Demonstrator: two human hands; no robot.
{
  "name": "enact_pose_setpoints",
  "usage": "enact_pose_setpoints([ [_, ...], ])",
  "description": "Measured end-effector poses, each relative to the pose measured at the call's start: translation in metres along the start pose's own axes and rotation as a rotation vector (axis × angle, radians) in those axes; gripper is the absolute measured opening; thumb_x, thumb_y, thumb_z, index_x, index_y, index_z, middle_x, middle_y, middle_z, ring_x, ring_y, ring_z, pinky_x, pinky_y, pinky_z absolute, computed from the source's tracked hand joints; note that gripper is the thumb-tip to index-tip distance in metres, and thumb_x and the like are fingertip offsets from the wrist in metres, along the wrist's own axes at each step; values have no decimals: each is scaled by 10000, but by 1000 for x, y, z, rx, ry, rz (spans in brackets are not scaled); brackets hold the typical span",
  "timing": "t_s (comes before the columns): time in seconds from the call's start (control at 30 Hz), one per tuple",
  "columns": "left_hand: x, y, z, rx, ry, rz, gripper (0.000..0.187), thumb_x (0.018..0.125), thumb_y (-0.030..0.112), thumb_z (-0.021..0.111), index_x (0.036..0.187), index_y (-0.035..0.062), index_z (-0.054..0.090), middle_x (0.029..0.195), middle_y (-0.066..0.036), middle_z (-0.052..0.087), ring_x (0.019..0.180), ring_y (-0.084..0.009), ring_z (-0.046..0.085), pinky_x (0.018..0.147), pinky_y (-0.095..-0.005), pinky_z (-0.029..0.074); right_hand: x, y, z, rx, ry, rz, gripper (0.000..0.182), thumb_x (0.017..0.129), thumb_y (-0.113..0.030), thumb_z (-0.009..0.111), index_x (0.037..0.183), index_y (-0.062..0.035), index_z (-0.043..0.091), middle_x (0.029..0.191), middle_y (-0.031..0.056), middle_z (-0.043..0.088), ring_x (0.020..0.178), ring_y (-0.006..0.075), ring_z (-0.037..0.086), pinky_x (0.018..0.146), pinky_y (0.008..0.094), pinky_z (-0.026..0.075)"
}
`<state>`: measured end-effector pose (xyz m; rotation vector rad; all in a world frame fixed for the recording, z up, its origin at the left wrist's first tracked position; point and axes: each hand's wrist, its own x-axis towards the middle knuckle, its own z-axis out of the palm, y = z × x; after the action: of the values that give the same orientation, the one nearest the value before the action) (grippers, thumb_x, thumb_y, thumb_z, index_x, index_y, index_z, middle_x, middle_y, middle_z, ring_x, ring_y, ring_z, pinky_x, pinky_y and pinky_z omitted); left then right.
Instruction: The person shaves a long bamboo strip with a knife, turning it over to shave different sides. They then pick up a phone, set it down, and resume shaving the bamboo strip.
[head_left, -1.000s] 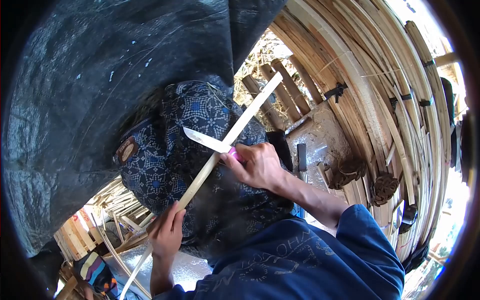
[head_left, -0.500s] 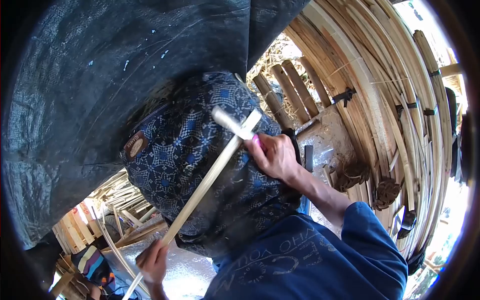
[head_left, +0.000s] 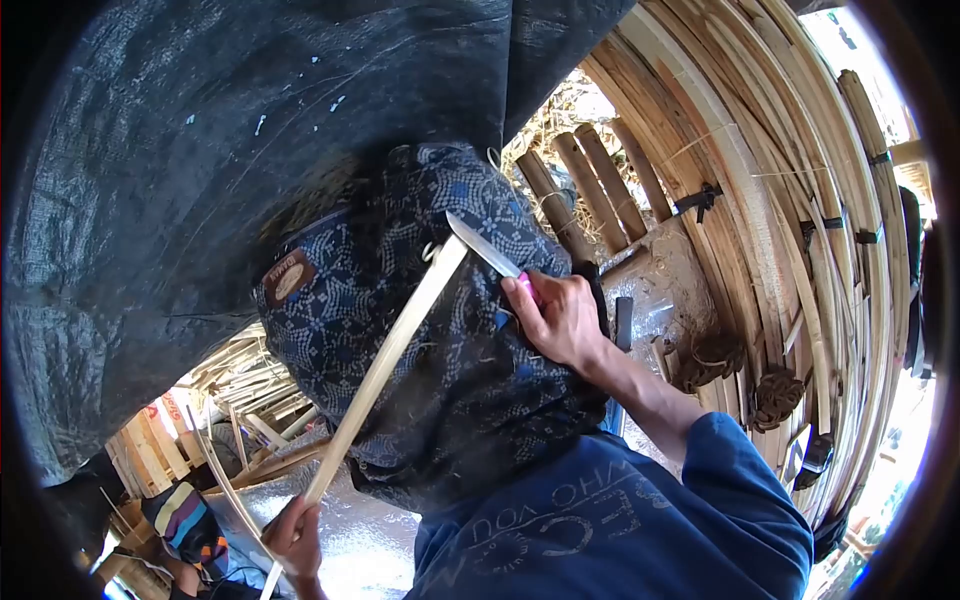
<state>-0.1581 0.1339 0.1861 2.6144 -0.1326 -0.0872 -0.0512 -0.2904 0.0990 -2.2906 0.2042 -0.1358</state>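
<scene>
My right hand (head_left: pixel 562 318) grips the pink handle of a knife (head_left: pixel 482 246), whose blade rests against the top end of a long pale bamboo strip (head_left: pixel 388 360). My left hand (head_left: pixel 296 535) holds the strip's lower part near the bottom of the view. The strip runs diagonally across a blue patterned cloth (head_left: pixel 420 340) draped over my lap. My blue sleeve (head_left: pixel 700 490) covers the right forearm.
A black tarp (head_left: pixel 200 150) fills the upper left. Stacked curved bamboo strips (head_left: pixel 780 180) line the right, with short bamboo pieces (head_left: pixel 590 190) beyond the cloth. Cut slats and wooden pieces (head_left: pixel 240 400) lie at lower left near a striped cloth (head_left: pixel 185 515).
The strip has been pulled down and left through the knife: one second ago the blade was at mid-strip, now it is at the tip. My left hand moved lower.
</scene>
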Motion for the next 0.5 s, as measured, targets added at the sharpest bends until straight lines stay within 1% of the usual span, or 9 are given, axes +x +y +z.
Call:
enact_pose_setpoints([
  [0.03, 8, 7, 12, -2, -42, -10, 233, 730, -34, 754, 954, -40, 693, 804, -165, 717, 635, -218, 696, 520, -269, 513, -2, -2, -1, 7, -8, 32, 445, 937, -325, 564, 622, -11, 553, 480, 187, 473, 414, 353, 505, 437, 430, 391],
  [0.07, 17, 17, 27, -17, -48, 68, 222, 740, -23, 755, 952, -42, 693, 825, -176, 717, 664, -237, 706, 546, -288, 531, -5, -3, -1, 13, -20, 64, 458, 933, -357, 563, 623, -21, 579, 479, 182, 504, 436, 362, 545, 446, 434, 423],
  [0.1, 27, 27, 40, -36, -50, 145, 213, 750, -11, 756, 950, -44, 693, 846, -188, 716, 693, -256, 717, 571, -307, 549, -6, 0, -1, 7, -21, 65, 458, 933, -357, 563, 623, -21, 579, 479, 182, 504, 436, 362, 545, 446, 434, 423],
  [0.13, 35, 37, 47, -41, -51, 147, 213, 750, -11, 756, 950, -44, 693, 846, -188, 716, 693, -256, 717, 571, -307, 549, -8, 3, 1, 39, -5, 91, 460, 935, -360, 560, 625, -20, 573, 477, 187, 494, 438, 367, 543, 447, 434, 420],
  [0.2, 50, 53, 59, -73, -79, 195, 212, 776, 9, 750, 972, -47, 693, 883, -199, 713, 765, -289, 724, 626, -327, 570, -9, 1, -1, 80, 6, 124, 463, 938, -368, 558, 635, -19, 572, 472, 189, 477, 432, 366, 536, 445, 433, 409],
  [0.33, 68, 65, 81, -136, -108, 212, 239, 802, 24, 739, 1022, -53, 685, 915, -192, 714, 809, -301, 719, 669, -319, 572, -6, 2, -10, -9, -57, 58, 448, 921, -380, 585, 650, -24, 604, 455, 159, 485, 418, 350, 534, 437, 424, 417],
  [0.43, 76, 74, 88, -168, -124, 194, 231, 807, 32, 738, 1014, -53, 683, 926, -193, 712, 800, -299, 720, 674, -321, 571, -5, 6, -12, -24, -60, 29, 428, 907, -381, 598, 659, -33, 617, 466, 162, 499, 428, 351, 546, 444, 429, 427],
  [0.5, 80, 79, 91, -223, -136, 181, 227, 810, 40, 739, 1014, -44, 684, 934, -189, 712, 804, -291, 720, 679, -320, 571, -6, 3, -16, -6, -45, 61, 421, 906, -378, 598, 661, -37, 618, 476, 163, 509, 438, 351, 554, 450, 431, 430],
])
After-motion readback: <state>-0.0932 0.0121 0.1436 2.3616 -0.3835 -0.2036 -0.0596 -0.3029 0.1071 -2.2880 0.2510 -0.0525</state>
